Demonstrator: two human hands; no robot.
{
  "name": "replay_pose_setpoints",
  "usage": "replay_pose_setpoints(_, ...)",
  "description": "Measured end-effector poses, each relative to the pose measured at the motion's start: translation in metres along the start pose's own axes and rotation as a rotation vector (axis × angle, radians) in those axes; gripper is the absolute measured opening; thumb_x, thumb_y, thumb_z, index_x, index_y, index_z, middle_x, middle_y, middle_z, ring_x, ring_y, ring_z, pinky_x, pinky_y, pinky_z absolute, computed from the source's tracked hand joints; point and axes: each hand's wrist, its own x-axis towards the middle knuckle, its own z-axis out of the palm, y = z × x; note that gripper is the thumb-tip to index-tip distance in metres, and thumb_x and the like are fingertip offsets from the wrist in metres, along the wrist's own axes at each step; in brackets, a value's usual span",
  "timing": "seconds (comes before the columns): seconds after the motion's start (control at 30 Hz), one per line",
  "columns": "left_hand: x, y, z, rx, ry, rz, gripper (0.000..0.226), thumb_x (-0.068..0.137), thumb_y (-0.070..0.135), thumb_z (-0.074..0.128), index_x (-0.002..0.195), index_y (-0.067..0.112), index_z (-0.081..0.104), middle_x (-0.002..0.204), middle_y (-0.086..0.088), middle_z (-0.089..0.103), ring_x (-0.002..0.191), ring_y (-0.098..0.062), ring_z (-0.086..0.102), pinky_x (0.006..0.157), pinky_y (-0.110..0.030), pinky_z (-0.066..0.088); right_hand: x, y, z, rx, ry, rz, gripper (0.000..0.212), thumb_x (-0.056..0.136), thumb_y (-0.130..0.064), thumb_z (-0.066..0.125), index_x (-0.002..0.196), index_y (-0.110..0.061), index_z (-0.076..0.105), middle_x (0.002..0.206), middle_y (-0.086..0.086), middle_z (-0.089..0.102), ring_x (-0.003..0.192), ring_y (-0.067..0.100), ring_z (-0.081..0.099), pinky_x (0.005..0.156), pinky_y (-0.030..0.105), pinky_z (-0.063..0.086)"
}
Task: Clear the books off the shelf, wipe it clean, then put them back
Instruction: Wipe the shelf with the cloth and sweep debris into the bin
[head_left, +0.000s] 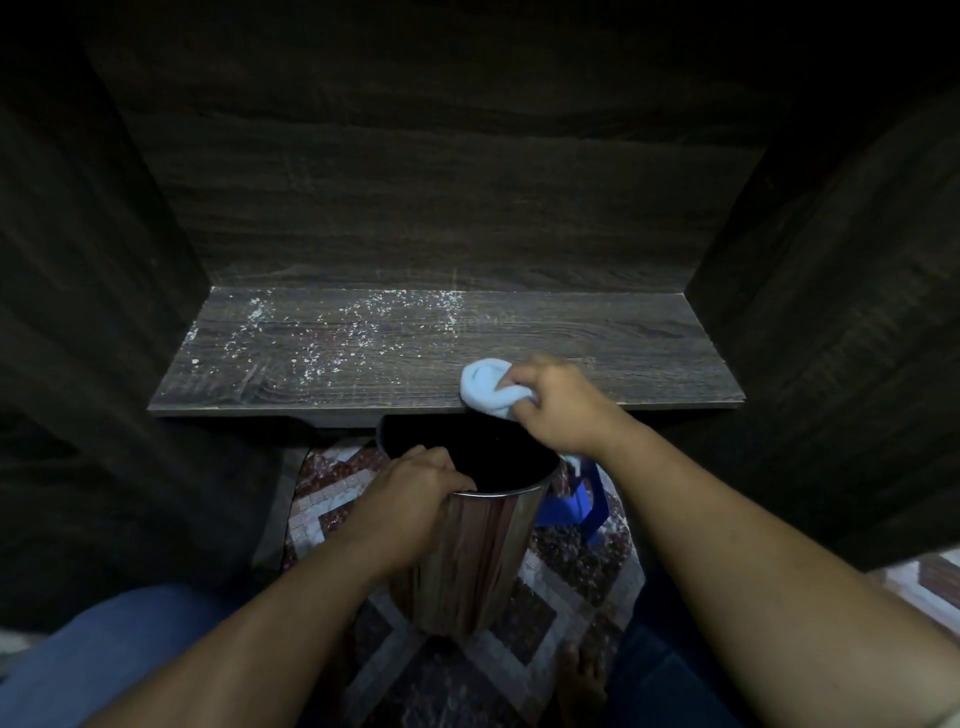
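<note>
The dark wooden shelf (623, 343) holds no books; white crumbs and dust speckle its left and middle. My right hand (558, 402) grips a bunched light-blue cloth (485, 387) at the shelf's front edge, right of centre. My left hand (415, 488) holds the rim of a shiny metal bin (478, 551), which is raised just below the shelf edge, under the cloth. The bin's inside is black. No books are in view.
Dark cabinet walls (104, 260) close in on both sides and behind the shelf. A blue plastic stool (582, 506) stands on the patterned mosaic floor (332, 509) behind the bin. My knees in blue jeans and a bare foot (584, 686) are at the bottom.
</note>
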Motion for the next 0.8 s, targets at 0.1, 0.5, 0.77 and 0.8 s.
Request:
replay_pose_setpoints(0.1,0.001,0.001,0.001,0.011,0.015,-0.001,0.027,0.077,0.031,0.056,0.095,0.030,0.076,0.080,0.004,0.058,0.076,-0.018,0.053,0.065,-0.020,0.032,-0.001,-0.006,-0.006,0.070,0.263,-0.033,0.034,0.082,-0.001,0.057,0.114,-0.008,0.066,0.115,0.011,0.056,0.111,0.023,0.052,0.091,0.017,0.031)
replay_pose_setpoints(0.5,0.006,0.004,0.000,0.010,0.035,0.024,0.032,0.078,0.037,0.049,0.092,0.028,0.076,0.079,0.003,0.058,0.075,-0.018,0.053,0.063,-0.021,0.032,0.011,0.009,-0.003,-0.075,0.326,-0.090,0.043,0.078,0.004,0.059,0.118,-0.010,0.062,0.133,0.011,0.054,0.125,0.032,0.048,0.107,0.040,0.036)
replay_pose_setpoints(0.77,0.010,-0.002,0.007,-0.035,0.024,-0.008,0.051,0.075,0.044,0.034,0.095,0.025,0.076,0.081,-0.001,0.059,0.077,-0.020,0.051,0.066,-0.024,0.035,0.000,0.005,0.000,-0.396,0.194,-0.192,0.047,0.065,-0.014,0.063,0.112,-0.018,0.064,0.119,0.007,0.058,0.112,0.035,0.046,0.092,0.048,0.038)
replay_pose_setpoints(0.8,0.011,-0.003,0.008,-0.037,0.021,-0.020,0.050,0.076,0.043,0.034,0.095,0.024,0.076,0.081,-0.001,0.059,0.077,-0.021,0.051,0.066,-0.024,0.036,-0.005,0.001,-0.001,-0.362,0.157,-0.218,0.041,0.062,-0.016,0.060,0.103,-0.016,0.065,0.106,0.006,0.059,0.101,0.032,0.048,0.085,0.043,0.042)
